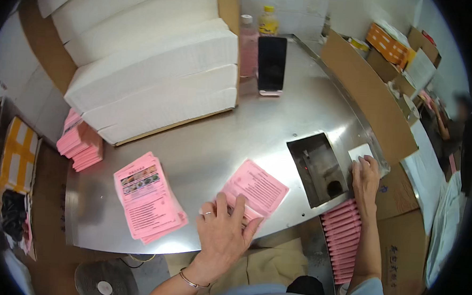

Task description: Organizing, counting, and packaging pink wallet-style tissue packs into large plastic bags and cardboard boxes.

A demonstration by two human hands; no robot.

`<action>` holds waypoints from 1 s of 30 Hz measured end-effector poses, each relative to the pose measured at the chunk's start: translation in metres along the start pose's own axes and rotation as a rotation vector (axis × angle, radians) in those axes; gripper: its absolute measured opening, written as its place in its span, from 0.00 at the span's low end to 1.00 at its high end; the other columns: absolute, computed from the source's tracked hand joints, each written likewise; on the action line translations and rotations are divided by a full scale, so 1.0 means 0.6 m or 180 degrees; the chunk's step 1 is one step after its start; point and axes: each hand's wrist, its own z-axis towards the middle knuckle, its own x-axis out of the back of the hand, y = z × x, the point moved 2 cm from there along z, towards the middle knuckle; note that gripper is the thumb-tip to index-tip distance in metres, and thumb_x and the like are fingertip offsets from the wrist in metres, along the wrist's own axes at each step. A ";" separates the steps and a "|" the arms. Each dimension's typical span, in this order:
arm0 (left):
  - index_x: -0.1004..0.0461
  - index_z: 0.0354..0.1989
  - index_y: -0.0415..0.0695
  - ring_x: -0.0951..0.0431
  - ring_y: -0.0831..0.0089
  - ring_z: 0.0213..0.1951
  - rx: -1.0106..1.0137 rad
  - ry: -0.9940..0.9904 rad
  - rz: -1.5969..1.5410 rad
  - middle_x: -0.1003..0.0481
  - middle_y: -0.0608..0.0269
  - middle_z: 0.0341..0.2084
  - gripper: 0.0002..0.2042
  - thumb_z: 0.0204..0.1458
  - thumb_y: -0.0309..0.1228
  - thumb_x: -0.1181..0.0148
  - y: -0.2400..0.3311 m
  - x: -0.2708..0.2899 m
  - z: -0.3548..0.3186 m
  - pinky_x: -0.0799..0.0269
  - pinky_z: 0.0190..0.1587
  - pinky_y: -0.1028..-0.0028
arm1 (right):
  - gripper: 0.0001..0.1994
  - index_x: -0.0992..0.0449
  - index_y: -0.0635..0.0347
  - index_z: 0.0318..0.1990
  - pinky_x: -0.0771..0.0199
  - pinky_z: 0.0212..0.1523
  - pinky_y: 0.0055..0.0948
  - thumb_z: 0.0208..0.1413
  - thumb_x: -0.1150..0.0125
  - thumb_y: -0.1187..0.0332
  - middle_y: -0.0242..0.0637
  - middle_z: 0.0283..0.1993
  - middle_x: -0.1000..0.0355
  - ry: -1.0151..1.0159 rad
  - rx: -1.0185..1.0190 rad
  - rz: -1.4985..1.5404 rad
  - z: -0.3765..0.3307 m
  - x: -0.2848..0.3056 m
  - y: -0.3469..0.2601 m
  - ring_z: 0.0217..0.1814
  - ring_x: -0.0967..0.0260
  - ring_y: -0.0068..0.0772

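Observation:
My left hand point(222, 229), wearing a ring and a bracelet, is bent over a pink printed sheet point(259, 185) near the table's front edge. Its fingers and thumb grip the sheet's lower part, which looks folded over; the hand covers much of that part. Out to the right, my right hand point(366, 181) has its fingertips closed on a small white flat piece point(360, 152), beside the rectangular opening in the table. What exactly the white piece is, I cannot make out. A stack of pink printed sheets point(150, 199) lies left of my left hand.
The metal table point(204, 146) carries a large carton of white paper stacks point(159, 84), a phone on a stand point(271, 64) and two bottles. Folded pink packets point(81, 142) are piled at the left. A cut-out point(316, 170) opens at the right; a row of pink packets point(342, 238) sits below it.

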 end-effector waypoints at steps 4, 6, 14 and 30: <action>0.27 0.49 0.45 0.33 0.54 0.41 0.0146 -0.0336 0.0022 0.32 0.52 0.40 0.25 0.49 0.50 0.34 -0.008 0.021 -0.011 0.40 0.42 0.56 | 0.14 0.22 0.65 0.47 0.32 0.56 0.44 0.52 0.35 0.74 0.49 0.52 0.28 0.0479 0.0773 0.0191 0.020 -0.015 -0.125 0.55 0.30 0.52; 0.27 0.50 0.44 0.33 0.54 0.42 0.0107 -0.0231 0.0026 0.32 0.50 0.41 0.26 0.48 0.49 0.32 -0.009 0.030 -0.018 0.39 0.43 0.56 | 0.15 0.23 0.67 0.49 0.31 0.57 0.43 0.52 0.35 0.75 0.51 0.53 0.29 0.0125 0.0994 0.0980 0.038 -0.024 -0.201 0.56 0.31 0.53; 0.33 0.57 0.41 0.35 0.46 0.52 0.0335 0.1204 -0.1253 0.35 0.44 0.50 0.28 0.46 0.31 0.32 -0.151 0.048 0.064 0.39 0.57 0.54 | 0.31 0.39 0.71 0.65 0.33 0.59 0.40 0.53 0.37 0.75 0.54 0.56 0.33 0.0066 0.0843 0.3120 0.214 -0.103 -0.466 0.58 0.33 0.55; 0.48 0.66 0.30 0.46 0.50 0.66 0.1368 0.3234 -0.1675 0.44 0.40 0.62 0.34 0.52 0.26 0.42 -0.422 0.126 0.205 0.53 0.68 0.57 | 0.17 0.29 0.68 0.51 0.25 0.51 0.29 0.52 0.40 0.79 0.42 0.51 0.36 0.0843 -0.0045 0.3178 0.280 -0.152 -0.545 0.50 0.29 0.34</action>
